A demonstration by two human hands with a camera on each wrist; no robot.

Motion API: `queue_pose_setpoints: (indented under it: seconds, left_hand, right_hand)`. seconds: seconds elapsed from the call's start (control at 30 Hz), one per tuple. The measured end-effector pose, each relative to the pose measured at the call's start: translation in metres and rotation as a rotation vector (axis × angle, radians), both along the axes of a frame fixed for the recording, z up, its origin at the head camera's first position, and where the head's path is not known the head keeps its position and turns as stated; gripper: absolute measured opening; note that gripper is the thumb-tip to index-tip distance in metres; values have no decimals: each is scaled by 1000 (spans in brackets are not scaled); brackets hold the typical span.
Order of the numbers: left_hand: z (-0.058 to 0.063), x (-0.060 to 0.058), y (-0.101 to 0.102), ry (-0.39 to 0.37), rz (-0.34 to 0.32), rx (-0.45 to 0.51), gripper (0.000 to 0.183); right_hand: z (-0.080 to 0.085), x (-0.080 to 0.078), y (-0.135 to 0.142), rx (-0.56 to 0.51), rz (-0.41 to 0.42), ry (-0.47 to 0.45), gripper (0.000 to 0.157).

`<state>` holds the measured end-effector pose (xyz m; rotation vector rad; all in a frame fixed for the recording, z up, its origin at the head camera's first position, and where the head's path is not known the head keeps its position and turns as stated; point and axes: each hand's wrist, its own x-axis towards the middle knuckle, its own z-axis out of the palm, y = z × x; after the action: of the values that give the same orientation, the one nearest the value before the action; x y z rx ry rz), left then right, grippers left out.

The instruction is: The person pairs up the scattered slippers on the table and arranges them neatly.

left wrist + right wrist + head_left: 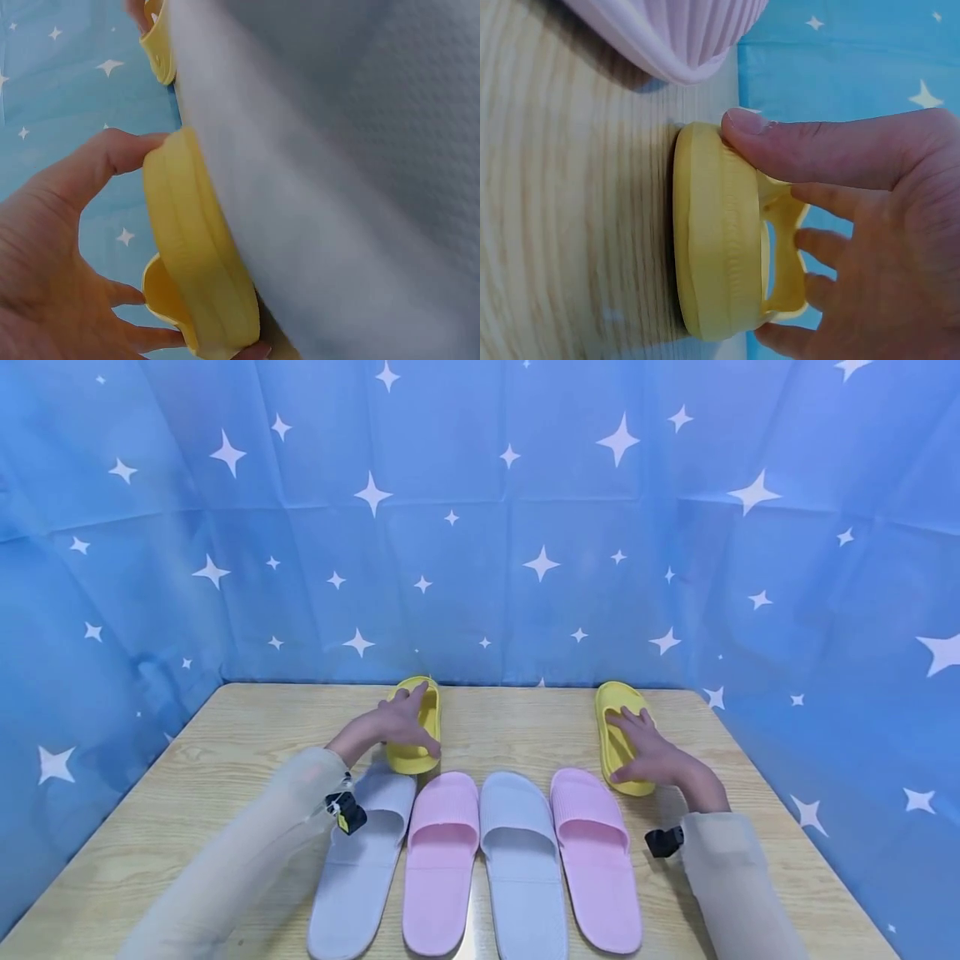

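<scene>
I see the left hand point(396, 724) gripping one yellow slipper point(412, 761), the right hand point(651, 757) gripping a matching slipper point(633, 788); pink slippers point(437, 902) and pale-blue slippers point(528, 906) lie nearer than both hands.

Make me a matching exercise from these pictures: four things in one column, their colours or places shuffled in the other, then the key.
Column one
1. Left hand
2. Right hand
3. Rightmost slipper in the near row of four
4. Fabric backdrop

Column two
A. Pink
B. Holding the yellow slipper on the right
C. Blue with white stars
D. Holding the yellow slipper on the left

Right pairs: 1-D, 2-B, 3-A, 4-C
</scene>
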<state>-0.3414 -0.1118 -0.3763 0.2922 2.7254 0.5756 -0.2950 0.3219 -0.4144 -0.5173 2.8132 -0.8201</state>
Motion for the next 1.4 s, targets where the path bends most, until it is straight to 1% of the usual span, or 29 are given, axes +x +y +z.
queue_pose_setpoints:
  seconds: [0.17,0.27,0.4,0.47,0.67,0.8,0.93,1.17,1.4]
  left_hand:
    - [6,-1,16,-14,-9,20,124]
    - [9,-2,25,-31,1,50,125]
    - [8,-1,34,-45,11,100,126]
    - [6,0,40,-39,0,115,125]
    - [-3,0,57,2,-39,94,124]
    - [-4,1,68,21,-66,96,121]
    - [-2,2,79,8,-74,95,118]
    - [1,-1,100,-25,-113,95,119]
    - [2,-2,125,-28,-130,109,121]
  right_hand:
    - [-1,0,0,2,-12,-4,108]
    - [0,0,-1,3,-15,0,110]
    - [0,-1,-2,15,-20,0,109]
    - [-1,-1,-2,19,-23,1,109]
    - [0,1,-5,12,-28,-3,108]
    - [1,1,-5,7,-25,4,107]
    - [-1,-1,-4,11,-13,18,107]
    - [-4,-3,0,8,-35,2,109]
    - [-4,-2,9,-5,-27,2,108]
